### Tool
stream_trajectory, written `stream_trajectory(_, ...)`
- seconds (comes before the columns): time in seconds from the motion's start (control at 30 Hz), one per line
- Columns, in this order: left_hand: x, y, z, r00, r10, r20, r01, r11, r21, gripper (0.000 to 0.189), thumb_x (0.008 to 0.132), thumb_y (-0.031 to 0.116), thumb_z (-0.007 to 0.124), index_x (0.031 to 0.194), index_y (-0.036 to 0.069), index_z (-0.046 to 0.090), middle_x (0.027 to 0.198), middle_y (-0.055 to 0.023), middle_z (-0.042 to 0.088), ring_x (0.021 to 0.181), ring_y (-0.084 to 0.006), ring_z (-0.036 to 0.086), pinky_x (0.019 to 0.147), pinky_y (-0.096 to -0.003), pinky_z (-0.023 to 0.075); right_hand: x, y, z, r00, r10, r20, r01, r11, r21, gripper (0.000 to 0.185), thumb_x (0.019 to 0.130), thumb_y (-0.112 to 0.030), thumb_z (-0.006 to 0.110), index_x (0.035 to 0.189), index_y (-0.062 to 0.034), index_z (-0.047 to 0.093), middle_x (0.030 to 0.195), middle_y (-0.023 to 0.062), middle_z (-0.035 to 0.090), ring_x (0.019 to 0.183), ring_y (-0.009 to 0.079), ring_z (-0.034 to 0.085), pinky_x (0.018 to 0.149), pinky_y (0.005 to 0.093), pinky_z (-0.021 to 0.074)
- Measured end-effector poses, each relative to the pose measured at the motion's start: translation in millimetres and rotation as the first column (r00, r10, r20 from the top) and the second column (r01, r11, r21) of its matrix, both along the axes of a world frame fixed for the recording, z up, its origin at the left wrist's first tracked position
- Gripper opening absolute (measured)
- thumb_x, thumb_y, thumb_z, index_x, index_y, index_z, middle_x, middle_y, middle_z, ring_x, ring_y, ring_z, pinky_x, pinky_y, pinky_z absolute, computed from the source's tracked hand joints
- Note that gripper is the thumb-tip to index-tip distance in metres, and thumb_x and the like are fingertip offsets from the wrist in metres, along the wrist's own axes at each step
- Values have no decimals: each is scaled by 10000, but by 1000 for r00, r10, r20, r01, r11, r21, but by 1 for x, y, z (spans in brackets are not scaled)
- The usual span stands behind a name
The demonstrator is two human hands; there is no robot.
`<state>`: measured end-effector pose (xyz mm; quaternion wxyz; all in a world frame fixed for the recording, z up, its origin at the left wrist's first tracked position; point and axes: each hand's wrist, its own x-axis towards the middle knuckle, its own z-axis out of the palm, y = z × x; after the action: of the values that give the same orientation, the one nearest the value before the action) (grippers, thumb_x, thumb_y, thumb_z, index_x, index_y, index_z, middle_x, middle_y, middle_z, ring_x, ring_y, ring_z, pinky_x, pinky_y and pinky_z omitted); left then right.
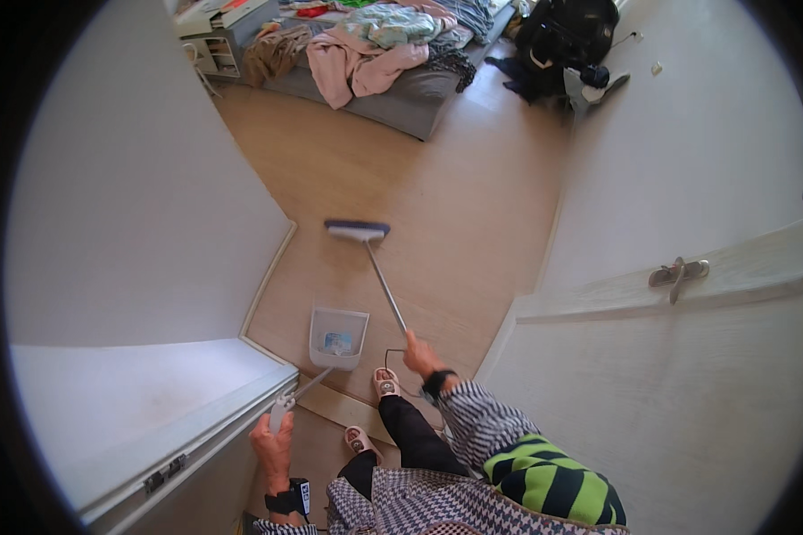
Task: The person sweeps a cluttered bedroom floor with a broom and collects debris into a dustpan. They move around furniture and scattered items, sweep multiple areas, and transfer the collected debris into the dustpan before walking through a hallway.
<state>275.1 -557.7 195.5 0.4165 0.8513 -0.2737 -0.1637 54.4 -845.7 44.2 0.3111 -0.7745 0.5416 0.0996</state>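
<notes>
My right hand [423, 354] grips the metal pole of a long-handled broom [387, 287]. The broom's white and blue head [358, 231] rests on the wood-look floor, ahead of the dustpan. In my left hand [272, 445] is the pale grip of a long-handled dustpan [317, 338]. The translucent pan lies on the floor with its open side facing the broom head. A blue and white patch shows in the pan; whether it is a label or a loose scrap, I cannot tell. A gap of bare floor separates pan and broom head.
A threshold strip [344, 404] crosses the floor by my slippers. White walls and a door frame [201, 441] flank the left; a door with a lever handle [678, 273] stands right. Ahead is a grey bed [401, 110] heaped with clothes, and a dark bag [565, 40] beyond.
</notes>
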Motion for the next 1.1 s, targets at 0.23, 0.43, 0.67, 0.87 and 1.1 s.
stream_trajectory(0.23,-1,12,-3,997,-64,33,65,998,-4,373,801,335,674,747,-25,590,684,-252,570,641,-434,553,572,-453,437,-113,171,48,998,58,40,-63,989,137,468,858,-179,519,1296,-121,363,887,281,618,769,425,612,675,496,477)
stream_trajectory(0.43,-25,40,12,985,-172,-1,172,984,-36,421,803,398,668,790,-20,610,747,-265,595,701,-439,575,602,-430,463,-168,220,141,923,-371,103,268,811,521,526,831,-195,647,1299,-70,442,736,72,596,586,181,568,533,341,498)
stream_trajectory(0.67,-31,175,32,974,-58,-218,51,998,-37,421,792,364,689,681,-10,534,585,-180,520,514,-315,498,516,-388,420,-149,298,170,801,-551,236,327,732,598,546,866,-156,585,1354,-81,352,611,27,478,454,110,457,393,281,378)
stream_trajectory(0.87,-44,219,81,994,-89,-58,89,996,-4,414,788,325,712,656,-6,502,538,-92,463,508,-160,402,493,-341,384,-144,268,174,658,-694,292,391,646,656,536,874,-150,563,1350,-105,319,653,47,488,459,109,450,369,283,381)
stream_trajectory(1.1,-49,228,105,974,-82,-212,111,985,129,404,778,308,725,670,-10,500,551,-90,454,518,-156,380,490,-323,372,-113,241,140,410,-906,102,140,173,975,363,921,-154,484,1264,-124,366,694,10,464,452,35,379,376,195,330)
